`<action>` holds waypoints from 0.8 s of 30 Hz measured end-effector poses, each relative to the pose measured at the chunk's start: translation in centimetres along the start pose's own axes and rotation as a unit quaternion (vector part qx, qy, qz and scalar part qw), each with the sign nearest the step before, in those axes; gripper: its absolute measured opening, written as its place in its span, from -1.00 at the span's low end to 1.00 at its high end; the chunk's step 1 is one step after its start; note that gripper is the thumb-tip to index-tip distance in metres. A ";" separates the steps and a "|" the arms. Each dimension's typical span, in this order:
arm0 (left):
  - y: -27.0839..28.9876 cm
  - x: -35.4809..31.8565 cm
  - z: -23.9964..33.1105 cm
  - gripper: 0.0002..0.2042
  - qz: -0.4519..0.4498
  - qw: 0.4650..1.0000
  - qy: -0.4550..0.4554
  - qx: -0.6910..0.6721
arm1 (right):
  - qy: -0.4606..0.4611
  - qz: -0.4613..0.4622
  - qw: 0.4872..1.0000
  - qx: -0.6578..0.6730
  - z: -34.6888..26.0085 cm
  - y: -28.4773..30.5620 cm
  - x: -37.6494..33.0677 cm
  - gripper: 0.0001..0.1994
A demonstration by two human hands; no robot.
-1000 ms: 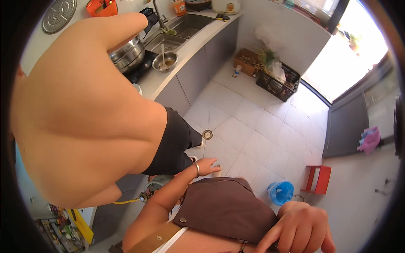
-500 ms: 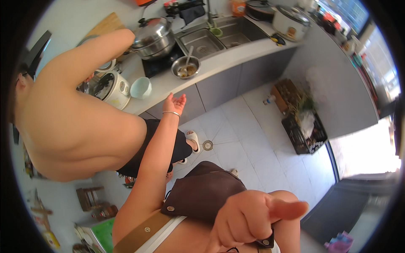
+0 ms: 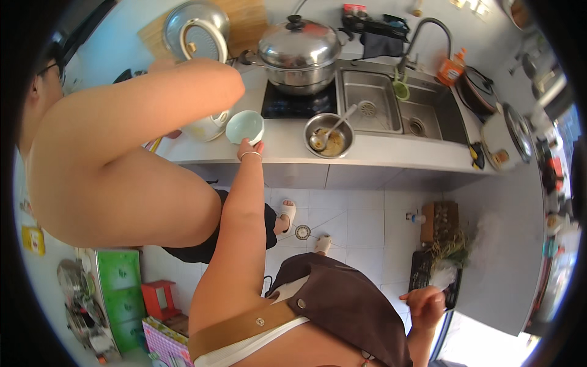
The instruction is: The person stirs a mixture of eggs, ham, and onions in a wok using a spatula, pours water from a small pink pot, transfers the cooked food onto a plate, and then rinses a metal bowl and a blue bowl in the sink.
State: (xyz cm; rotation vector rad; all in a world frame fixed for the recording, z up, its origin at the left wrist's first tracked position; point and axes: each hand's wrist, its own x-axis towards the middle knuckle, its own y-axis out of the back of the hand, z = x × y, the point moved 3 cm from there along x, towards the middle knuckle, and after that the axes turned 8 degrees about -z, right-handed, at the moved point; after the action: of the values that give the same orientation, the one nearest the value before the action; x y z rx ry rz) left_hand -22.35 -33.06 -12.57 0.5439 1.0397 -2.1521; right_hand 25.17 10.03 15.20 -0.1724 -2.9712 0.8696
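While the right hand (image 3: 426,306) is well away, the left hand (image 3: 251,150) meets the bowl (image 3: 245,126)

In the head view, the two hands are far apart. The left arm reaches forward to the counter (image 3: 282,145), a bracelet (image 3: 251,154) at its wrist, and the fingers touch the near, lower side of the pale green bowl. Whether they are clamped on it cannot be told, since the fingertips are partly hidden. The bowl is at the counter's front edge, its mouth toward the camera; whether it rests there or is slightly raised is unclear. The right hand is at the lower right, in front of the crate (image 3: 420,268) on the floor, its fingers parted and loosely bent.

Right of the bowl stands a metal basin (image 3: 348,147) with a ladle (image 3: 334,128) leaning in some yellowish-brown contents. Behind them, a lidded steel pot (image 3: 299,56) sits on the black hob (image 3: 299,107). The double sink (image 3: 370,79) is to the right, with an orange bottle (image 3: 450,69) at its back corner. Just left of the bowl is a white cooker (image 3: 210,126) with its lid up, partly covered by the arm of a co-worker (image 3: 131,125), who stands close by on the left.
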 end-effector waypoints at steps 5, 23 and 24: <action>0.7 -1.6 0.1 -0.59 -0.016 0.993 -0.052 -0.100 | -0.340 0.080 0.903 -0.248 4.4 9.2 0.2 -0.85; 18.0 -41.4 -1.4 -0.46 -0.166 0.983 0.061 0.040 | -0.530 -0.520 0.626 -0.239 9.4 3.0 14.9 -0.74; 20.3 -43.2 -1.5 -0.46 -0.154 0.985 0.063 0.031 | -0.539 -0.527 0.612 -0.239 10.5 1.9 15.2 -0.74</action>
State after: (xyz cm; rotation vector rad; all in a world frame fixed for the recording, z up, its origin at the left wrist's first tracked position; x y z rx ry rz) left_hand 22.01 -24.13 2.57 0.5865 1.1957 -2.4532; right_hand 9.55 7.79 5.50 2.5900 -2.9085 -0.1595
